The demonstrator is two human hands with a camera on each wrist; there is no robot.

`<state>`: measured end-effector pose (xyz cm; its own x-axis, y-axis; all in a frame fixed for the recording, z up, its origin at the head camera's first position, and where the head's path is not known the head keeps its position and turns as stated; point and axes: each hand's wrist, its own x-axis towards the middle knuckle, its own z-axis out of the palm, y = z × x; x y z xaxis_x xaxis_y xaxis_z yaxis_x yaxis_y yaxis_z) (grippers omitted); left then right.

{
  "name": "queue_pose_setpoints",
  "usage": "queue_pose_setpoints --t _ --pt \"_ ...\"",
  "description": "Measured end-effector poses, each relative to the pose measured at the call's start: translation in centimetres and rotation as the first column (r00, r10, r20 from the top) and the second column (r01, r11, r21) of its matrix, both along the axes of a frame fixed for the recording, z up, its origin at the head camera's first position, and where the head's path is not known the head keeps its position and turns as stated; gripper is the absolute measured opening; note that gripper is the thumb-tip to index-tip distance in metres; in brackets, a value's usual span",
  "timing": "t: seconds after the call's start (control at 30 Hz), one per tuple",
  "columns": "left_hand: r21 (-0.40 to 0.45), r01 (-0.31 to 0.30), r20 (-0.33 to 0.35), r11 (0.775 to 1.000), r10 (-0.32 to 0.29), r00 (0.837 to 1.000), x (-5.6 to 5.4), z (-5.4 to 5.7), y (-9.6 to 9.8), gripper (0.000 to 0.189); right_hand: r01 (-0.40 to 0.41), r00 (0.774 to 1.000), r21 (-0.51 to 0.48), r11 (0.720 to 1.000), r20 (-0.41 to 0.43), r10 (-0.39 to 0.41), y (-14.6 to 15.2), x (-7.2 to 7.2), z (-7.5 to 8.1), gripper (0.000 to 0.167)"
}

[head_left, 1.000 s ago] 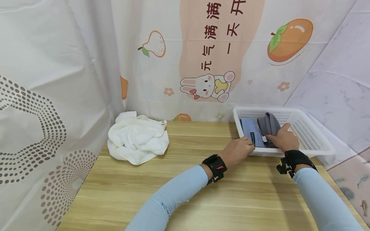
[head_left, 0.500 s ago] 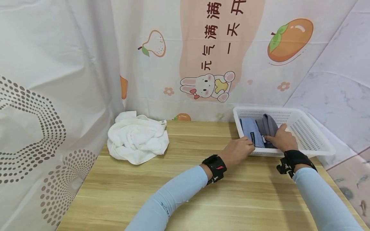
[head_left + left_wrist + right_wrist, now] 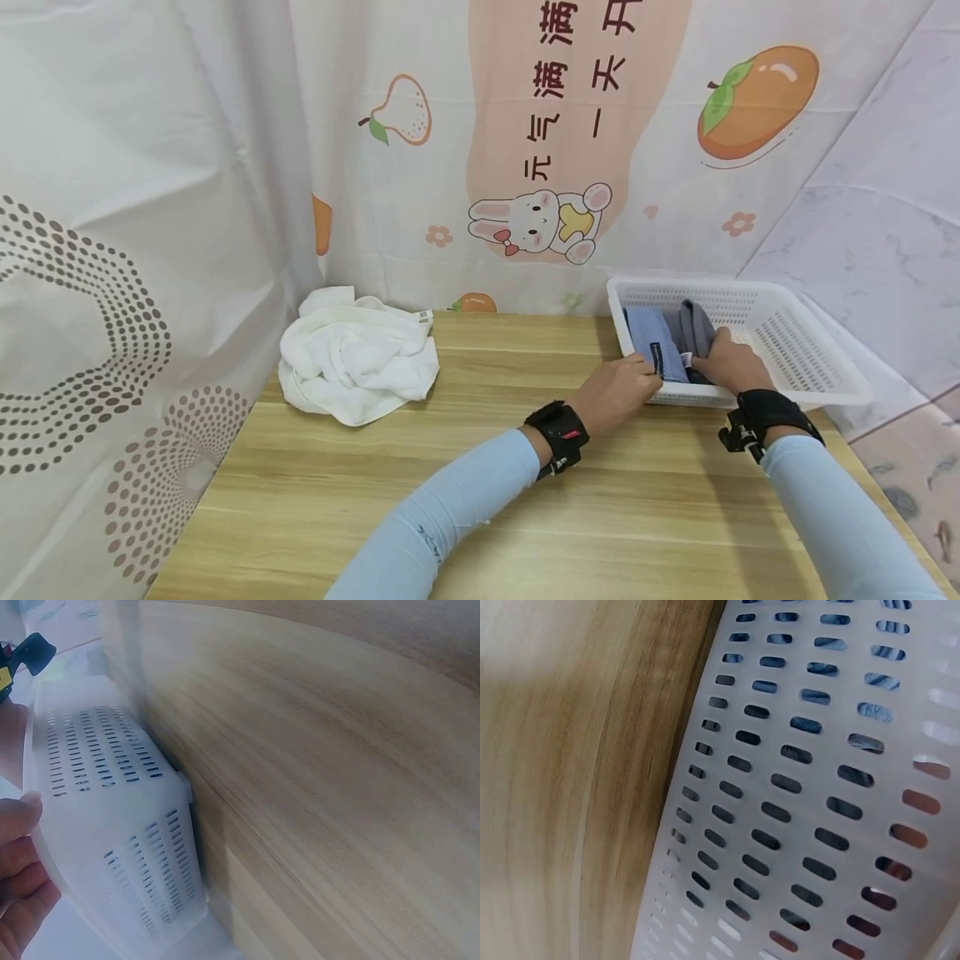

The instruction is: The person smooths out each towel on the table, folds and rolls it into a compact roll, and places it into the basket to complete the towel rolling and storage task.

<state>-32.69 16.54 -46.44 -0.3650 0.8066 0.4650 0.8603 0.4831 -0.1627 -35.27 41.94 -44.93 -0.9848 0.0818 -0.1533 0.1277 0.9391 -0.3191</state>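
Observation:
In the head view, a white slotted plastic basket stands at the right of the table. A folded blue towel with a dark label lies along its left side. Close beside it is a folded grey towel with a small white tag. My left hand grips the basket's near left rim; the left wrist view shows its thumb and fingers at that rim. Inside the basket, my right hand holds the grey towel from its right side, its fingertips partly hidden. The right wrist view shows mostly the basket wall.
A crumpled white towel lies at the back left of the wooden table. Behind the table hangs a printed curtain, with a pale sheet along the right side. Both wrists wear black camera straps.
The grey towel has shifted left towards the blue towel, and its raised fold leans over more. My right hand moved slightly left with it. My left hand stayed at the rim.

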Motion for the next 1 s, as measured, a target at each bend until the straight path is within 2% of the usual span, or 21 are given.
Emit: queue_pose_setpoints --t 0.13,0.33,0.57,0.7,0.83,1.0 --pt "0.011 0.010 0.007 1.000 -0.010 1.000 0.1 0.4 0.0 0.023 -0.044 0.999 0.011 0.999 -0.001 0.044 0.1 0.2 0.5 0.066" --pt "0.018 0.015 0.001 1.000 -0.015 1.000 0.3 0.7 0.1 0.023 -0.093 0.996 0.021 0.995 0.010 0.092 0.3 0.3 1.1 0.071" --pt "0.031 0.025 0.012 0.999 -0.025 1.000 0.2 0.7 0.1 0.022 -0.165 0.981 -0.007 0.986 0.103 0.165 0.2 0.4 1.7 0.072" --pt "0.022 0.026 0.001 0.999 -0.026 1.000 0.1 0.6 0.0 0.021 -0.203 0.969 -0.021 0.979 0.138 0.204 0.1 1.0 2.4 0.075" --pt "0.012 0.011 -0.005 1.000 -0.011 1.000 0.0 0.6 0.0 0.020 -0.214 0.973 -0.022 0.976 0.079 0.216 0.2 1.8 2.4 0.077" --pt "0.007 -0.007 -0.008 1.000 0.007 1.000 0.1 0.2 0.0 0.019 -0.147 0.989 -0.042 0.988 -0.024 0.146 0.2 3.2 1.1 0.080"
